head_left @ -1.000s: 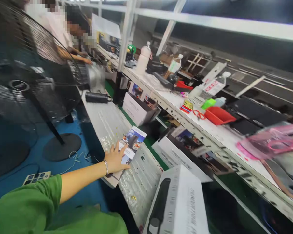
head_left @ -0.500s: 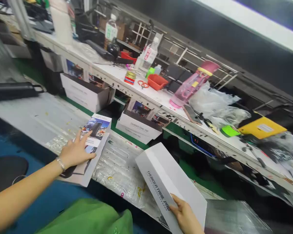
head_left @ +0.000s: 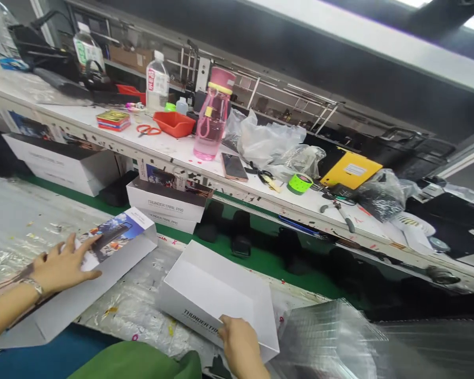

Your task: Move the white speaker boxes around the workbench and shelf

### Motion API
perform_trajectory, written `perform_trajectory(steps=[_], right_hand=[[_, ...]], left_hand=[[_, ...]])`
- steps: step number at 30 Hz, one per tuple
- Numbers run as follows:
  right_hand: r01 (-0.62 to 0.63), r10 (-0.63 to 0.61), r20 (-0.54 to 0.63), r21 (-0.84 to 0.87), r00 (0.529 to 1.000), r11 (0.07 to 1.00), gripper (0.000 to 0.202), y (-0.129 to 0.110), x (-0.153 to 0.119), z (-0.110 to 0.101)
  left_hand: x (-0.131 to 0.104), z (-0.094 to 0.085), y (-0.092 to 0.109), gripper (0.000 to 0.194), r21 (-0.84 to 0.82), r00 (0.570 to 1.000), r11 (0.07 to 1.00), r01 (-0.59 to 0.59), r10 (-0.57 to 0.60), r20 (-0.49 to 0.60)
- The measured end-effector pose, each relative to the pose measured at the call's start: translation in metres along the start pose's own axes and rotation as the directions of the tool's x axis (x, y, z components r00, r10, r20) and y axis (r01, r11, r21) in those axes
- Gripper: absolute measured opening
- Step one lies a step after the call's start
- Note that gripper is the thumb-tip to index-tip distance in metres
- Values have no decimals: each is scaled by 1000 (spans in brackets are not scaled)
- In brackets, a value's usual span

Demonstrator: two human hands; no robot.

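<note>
Since the earlier frame, the white box (head_left: pixel 217 297) has swung level, open side up. Right hand (head_left: pixel 240 345) pinches its near wall. Left of the box, the left hand (head_left: pixel 61 266) lies spread flat on a printed lid (head_left: pixel 102 258). Behind the box: pink bottle (head_left: pixel 213 118).

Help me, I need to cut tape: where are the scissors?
The scissors lie on the white shelf, left of centre, between the stack of cards and the red tray.

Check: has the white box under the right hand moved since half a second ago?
Yes. The white box under the right hand has turned open side up, away from the printed box, closer to the stacked boxes.
</note>
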State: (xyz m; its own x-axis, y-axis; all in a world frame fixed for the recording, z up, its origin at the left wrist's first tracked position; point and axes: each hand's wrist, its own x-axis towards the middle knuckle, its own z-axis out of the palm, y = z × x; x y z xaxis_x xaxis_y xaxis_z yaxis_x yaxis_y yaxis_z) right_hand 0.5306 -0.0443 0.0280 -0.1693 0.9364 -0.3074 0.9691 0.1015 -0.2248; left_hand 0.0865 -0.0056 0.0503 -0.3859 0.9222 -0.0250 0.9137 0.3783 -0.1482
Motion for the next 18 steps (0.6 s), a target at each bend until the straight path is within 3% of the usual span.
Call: perform_trajectory(steps=[3, 7, 13, 18], right_hand=[[30, -32, -18, -73, 999, 997, 25, 47, 13, -60], [5, -17, -97, -123, 995, 992, 28, 91, 58, -112], [-49, 34, -200, -71, 979, 996, 28, 120, 115, -138], [-65, 54, -198, -46, 979, 997, 30, 118, 118, -136]], left_hand=[[4, -3, 11, 78, 133, 994, 987, 95, -101, 41], [-4, -4, 13, 84, 101, 998, 994, 48, -52, 35], [-38, 7, 26, 91, 11, 1000, 1000, 1, -1, 9], [-42, -4, 58, 84, 78, 988, 987, -138, 142, -57]])
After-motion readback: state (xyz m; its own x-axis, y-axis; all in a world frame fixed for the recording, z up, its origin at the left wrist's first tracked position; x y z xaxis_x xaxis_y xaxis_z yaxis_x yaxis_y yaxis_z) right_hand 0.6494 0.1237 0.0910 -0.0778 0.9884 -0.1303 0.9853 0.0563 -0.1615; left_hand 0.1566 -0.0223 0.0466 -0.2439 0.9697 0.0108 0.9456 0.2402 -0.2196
